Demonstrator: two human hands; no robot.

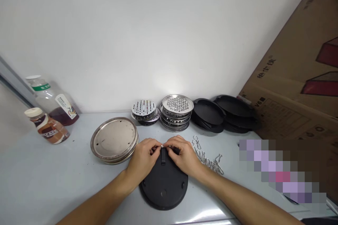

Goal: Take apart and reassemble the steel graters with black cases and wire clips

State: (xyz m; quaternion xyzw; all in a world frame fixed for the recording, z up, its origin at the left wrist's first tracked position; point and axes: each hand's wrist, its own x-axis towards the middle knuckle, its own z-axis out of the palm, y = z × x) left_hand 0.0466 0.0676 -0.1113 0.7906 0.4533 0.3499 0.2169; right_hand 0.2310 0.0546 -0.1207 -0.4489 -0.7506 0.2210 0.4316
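A round black plastic disc (pixel 164 190) lies on the table in front of me, a raised tab at its far edge and small knobs near its sides. At that tab, my left hand (pixel 144 156) and my right hand (pixel 181 153) meet with pinched fingertips. Between them shows a small shiny bit of metal, apparently a wire clip (pixel 162 146), mostly hidden by the fingers. Just right of my right hand lies a loose pile of bent wire clips (pixel 208 161). A stack of round metal plates (pixel 114 137) stands close to my left hand.
Along the wall stand perforated metal grater discs (pixel 177 104), a smaller grater stack (pixel 144 108) and black round trays (pixel 208 110) (pixel 235 107). Two bottles (pixel 47 126) (pixel 58 103) are at the left. A large cardboard box (pixel 285 88) leans in at the right, beside a blurred-out patch.
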